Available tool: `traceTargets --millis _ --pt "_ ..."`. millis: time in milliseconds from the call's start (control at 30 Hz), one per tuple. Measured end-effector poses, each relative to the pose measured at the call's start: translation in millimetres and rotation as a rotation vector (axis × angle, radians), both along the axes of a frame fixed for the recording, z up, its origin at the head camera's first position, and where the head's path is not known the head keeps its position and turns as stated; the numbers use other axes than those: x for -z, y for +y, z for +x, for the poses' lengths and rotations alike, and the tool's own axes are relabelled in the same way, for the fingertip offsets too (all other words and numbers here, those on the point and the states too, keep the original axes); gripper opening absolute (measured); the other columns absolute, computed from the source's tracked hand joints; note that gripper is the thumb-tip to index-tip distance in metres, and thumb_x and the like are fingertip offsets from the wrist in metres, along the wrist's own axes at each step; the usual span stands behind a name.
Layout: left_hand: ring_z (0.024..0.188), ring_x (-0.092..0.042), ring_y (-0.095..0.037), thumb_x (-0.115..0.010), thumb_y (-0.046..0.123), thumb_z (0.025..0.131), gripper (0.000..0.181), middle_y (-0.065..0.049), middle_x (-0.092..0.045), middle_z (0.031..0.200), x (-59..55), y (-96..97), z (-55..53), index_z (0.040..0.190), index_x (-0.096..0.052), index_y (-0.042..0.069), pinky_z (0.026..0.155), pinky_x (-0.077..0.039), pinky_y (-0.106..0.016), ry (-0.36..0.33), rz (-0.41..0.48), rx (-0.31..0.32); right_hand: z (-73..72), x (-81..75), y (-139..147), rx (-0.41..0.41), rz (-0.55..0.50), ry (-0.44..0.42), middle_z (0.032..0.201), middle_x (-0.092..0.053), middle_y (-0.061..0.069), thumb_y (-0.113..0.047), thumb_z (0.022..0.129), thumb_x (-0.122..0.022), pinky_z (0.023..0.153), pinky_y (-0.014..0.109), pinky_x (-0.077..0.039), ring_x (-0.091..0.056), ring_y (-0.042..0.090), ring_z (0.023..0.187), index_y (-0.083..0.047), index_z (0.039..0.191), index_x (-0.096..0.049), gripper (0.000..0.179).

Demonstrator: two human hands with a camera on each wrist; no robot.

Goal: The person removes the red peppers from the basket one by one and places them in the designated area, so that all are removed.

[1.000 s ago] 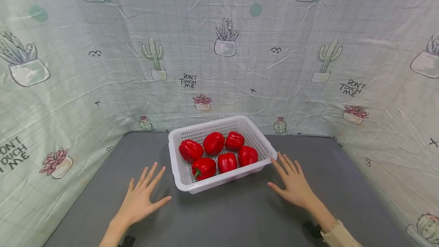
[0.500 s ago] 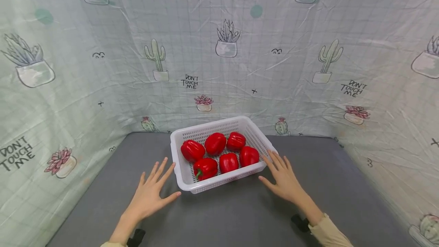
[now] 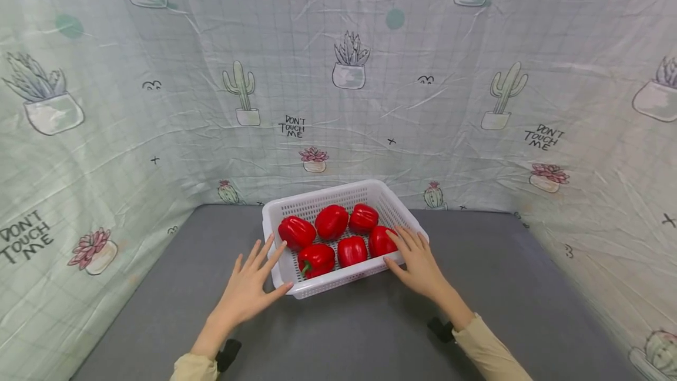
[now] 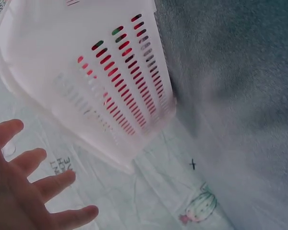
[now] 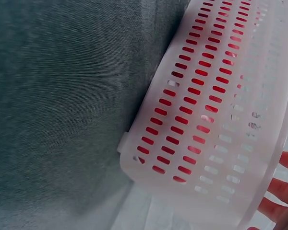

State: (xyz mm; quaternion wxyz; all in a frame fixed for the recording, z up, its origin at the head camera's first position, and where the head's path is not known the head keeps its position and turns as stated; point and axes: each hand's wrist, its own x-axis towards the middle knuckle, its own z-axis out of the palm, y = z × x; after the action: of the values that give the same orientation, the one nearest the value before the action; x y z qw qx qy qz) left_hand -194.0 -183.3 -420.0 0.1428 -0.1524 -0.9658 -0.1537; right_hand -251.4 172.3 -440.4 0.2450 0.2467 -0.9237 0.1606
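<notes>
A white slotted plastic basket (image 3: 338, 279) sits askew on the table, holding several red bell peppers (image 3: 331, 221). The nearest left one, a bell pepper (image 3: 317, 258), shows its green stem. My left hand (image 3: 247, 290) is spread at the basket's left front corner, its fingertips overlapping the rim in the head view. Over the front right rim reaches my right hand (image 3: 420, 265), fingers extended and overlapping the rightmost bell pepper (image 3: 381, 241). In the left wrist view the spread fingers (image 4: 57, 184) are apart from the basket wall (image 4: 120, 91). The right wrist view has fingers (image 5: 283, 189) beside the rim.
A dark grey tabletop (image 3: 338, 346) stretches around the basket. Behind and on both sides hangs a pale sheet (image 3: 402, 104) printed with cacti and lettering. Each wrist carries a black strapped-on device (image 3: 228, 355).
Both hands have moved inward toward the basket, the left rightward and the right leftward over the rim. The peppers keep their places in the basket.
</notes>
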Motion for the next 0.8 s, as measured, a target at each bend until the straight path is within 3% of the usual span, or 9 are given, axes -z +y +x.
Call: traceTargets --millis 200,533,800 --pt "0.134 -0.02 -0.038 -0.055 0.058 0.076 0.077 -0.003 -0.022 0.149 4.9 8.0 -9.5 0.141 -0.024 0.03 0.098 -0.017 -0.066 0.027 -0.021 0.019 -10.0 -4.5 -7 -0.004 -0.019 -0.024 0.135 -0.043 0.013 -0.036 0.079 -0.061 0.102 0.058 -0.02 -0.036 0.032 0.124 -0.012 0.129 -0.046 0.057" --pt "0.134 -0.015 -0.041 -0.052 0.057 0.078 0.074 -0.005 -0.018 0.15 15.1 14.5 -21.5 0.141 -0.025 0.029 0.098 -0.018 -0.066 -0.005 -0.023 0.02 -29.4 -12.0 -12 0.009 0.011 -0.052 0.133 -0.044 0.014 -0.035 0.08 -0.06 0.101 0.059 -0.022 -0.038 0.031 0.123 -0.01 0.127 -0.048 0.054" --pt "0.131 -0.019 -0.04 -0.053 0.058 0.076 0.076 -0.011 -0.018 0.149 18.0 17.6 -26.4 0.14 -0.027 0.027 0.095 -0.017 -0.069 0.028 -0.068 -0.028 -45.7 -15.1 -14 0.027 0.078 -0.104 0.136 -0.042 0.014 -0.038 0.081 -0.058 0.1 0.057 -0.025 -0.039 0.033 0.122 -0.01 0.13 -0.046 0.057"
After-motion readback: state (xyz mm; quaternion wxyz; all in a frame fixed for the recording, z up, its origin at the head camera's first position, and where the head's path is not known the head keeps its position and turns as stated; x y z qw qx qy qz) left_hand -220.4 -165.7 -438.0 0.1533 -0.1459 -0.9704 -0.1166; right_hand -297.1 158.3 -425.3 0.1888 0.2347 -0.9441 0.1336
